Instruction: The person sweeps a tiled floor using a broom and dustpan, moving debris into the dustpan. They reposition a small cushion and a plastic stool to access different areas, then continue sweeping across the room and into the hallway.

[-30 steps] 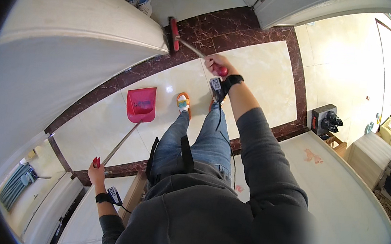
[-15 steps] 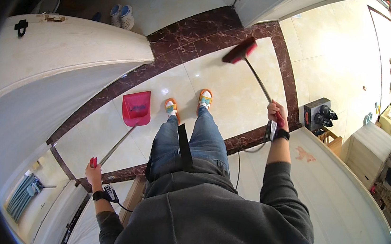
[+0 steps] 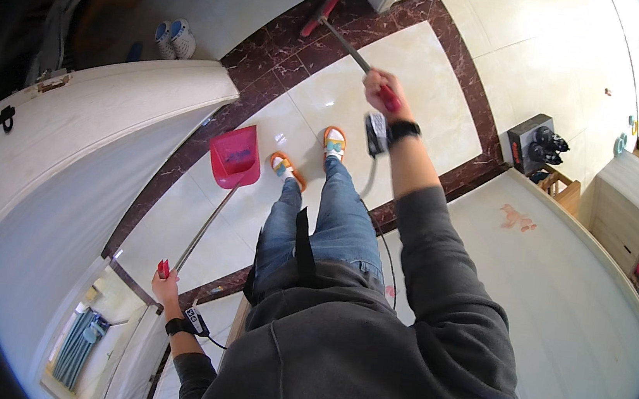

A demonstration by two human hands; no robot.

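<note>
My right hand (image 3: pixel 385 96) is closed around the red grip of a broom. The red head of the broom (image 3: pixel 321 14) lies at the dark marble strip of the doorway, far ahead of my feet, with its grey pole slanting back to my hand. Low on the left, my left hand (image 3: pixel 166 288) grips the red-ended handle of a long-handled dustpan. The red pan of this dustpan (image 3: pixel 233 157) rests on the floor left of my feet, its open side facing away from me. A dark patch shows inside the pan; I cannot tell what it is.
An open white door (image 3: pixel 113 88) stands on the left, with white clogs (image 3: pixel 176 39) beyond it. To the right are a grey box with black shoes (image 3: pixel 535 144) and a wooden cabinet (image 3: pixel 630 209). A white panel (image 3: pixel 545 278) spreads beside my right arm. Cables hang from both wrists.
My right hand has moved forward and left, carrying the broom head from the pale tiles to the dark doorway strip. My left hand still holds the dustpan beside my feet.
</note>
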